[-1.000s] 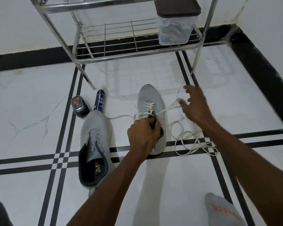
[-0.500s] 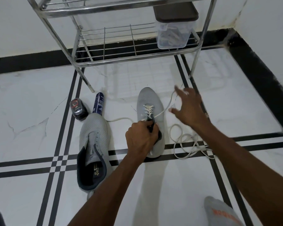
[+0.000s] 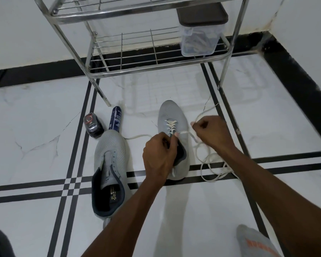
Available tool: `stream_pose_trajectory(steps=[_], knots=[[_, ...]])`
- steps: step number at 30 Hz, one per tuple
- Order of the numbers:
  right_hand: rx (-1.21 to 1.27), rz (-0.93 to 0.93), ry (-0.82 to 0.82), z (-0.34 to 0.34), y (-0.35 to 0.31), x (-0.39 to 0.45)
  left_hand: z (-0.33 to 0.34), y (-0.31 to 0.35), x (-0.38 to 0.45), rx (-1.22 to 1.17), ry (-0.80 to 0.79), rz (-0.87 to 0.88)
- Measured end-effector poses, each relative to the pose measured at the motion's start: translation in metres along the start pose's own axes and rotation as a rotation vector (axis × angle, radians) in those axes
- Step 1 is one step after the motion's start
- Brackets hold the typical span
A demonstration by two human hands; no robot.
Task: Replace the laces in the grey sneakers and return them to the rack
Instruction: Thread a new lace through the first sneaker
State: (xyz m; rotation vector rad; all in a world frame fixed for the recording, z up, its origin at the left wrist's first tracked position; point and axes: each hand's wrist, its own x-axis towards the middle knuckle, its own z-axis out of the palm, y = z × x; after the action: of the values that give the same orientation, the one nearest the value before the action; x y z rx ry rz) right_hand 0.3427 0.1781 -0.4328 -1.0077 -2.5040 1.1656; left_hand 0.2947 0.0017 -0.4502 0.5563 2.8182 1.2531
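The left hand [image 3: 159, 154] has its fingers curled tight, pinching the white lace [image 3: 208, 158] at the throat of the right-hand sneaker [image 3: 174, 115], just below the last laced crossing. The right hand [image 3: 209, 132] is also closed, fingers folded over a strand of the same lace just right of that shoe; a short stretch runs taut between the two hands. Beyond the right fingers a thin, blurred strand rises away toward the rack leg. Below the right wrist the rest of the lace lies in loose loops on the floor [image 3: 35, 127], partly covered by the forearm. Another strand trails left from the left fingers toward the second sneaker [image 3: 109, 154], which lies unlaced left of the left hand, its heel partly cut by the left forearm. The left hand hides the laced shoe's tongue and upper eyelets. Past the second shoe's toe are a dark spray can [image 3: 115, 117] and a small black tin [image 3: 93, 125]; their labels cannot be read. Farther out stands the metal rack [image 3: 156, 60], its top cut off, with a clear box [image 3: 198, 41] on the lower shelf; its contents are hard to make out. A grey sock [image 3: 256, 242] shows at the bottom right edge.
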Motion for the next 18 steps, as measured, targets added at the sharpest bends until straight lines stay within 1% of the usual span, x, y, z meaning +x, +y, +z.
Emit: stream_pose_trajectory(steps=[2,3,5,7,9,11,13,15,18], knots=[[0.09,0.162,-0.202,0.013,-0.008,-0.008,-0.002,-0.001,0.003,-0.018,0.066,-0.081],[0.178,0.232,-0.25,0.02,-0.01,-0.011,-0.001,-0.003,0.005,-0.012,0.072,-0.116],[0.359,0.321,-0.228,0.032,-0.015,-0.013,-0.001,-0.007,0.008,-0.042,0.059,-0.187],[0.484,0.339,-0.183,0.039,-0.018,-0.011,0.0,-0.011,0.013,-0.153,0.025,-0.263],[0.536,0.324,-0.177,0.042,-0.019,-0.009,0.003,-0.013,0.018,-0.3,-0.045,-0.364],[0.538,0.314,-0.192,0.043,-0.019,-0.01,0.005,-0.015,0.022,-0.454,-0.104,-0.465],[0.542,0.306,-0.202,0.045,-0.018,-0.012,0.006,-0.018,0.027,-0.496,-0.105,-0.47],[0.563,0.309,-0.182,0.047,-0.016,-0.014,0.005,-0.017,0.03,-0.494,-0.066,-0.436],[0.566,0.364,-0.141,0.051,-0.015,-0.016,0.006,-0.013,0.028,-0.468,-0.037,-0.432]])
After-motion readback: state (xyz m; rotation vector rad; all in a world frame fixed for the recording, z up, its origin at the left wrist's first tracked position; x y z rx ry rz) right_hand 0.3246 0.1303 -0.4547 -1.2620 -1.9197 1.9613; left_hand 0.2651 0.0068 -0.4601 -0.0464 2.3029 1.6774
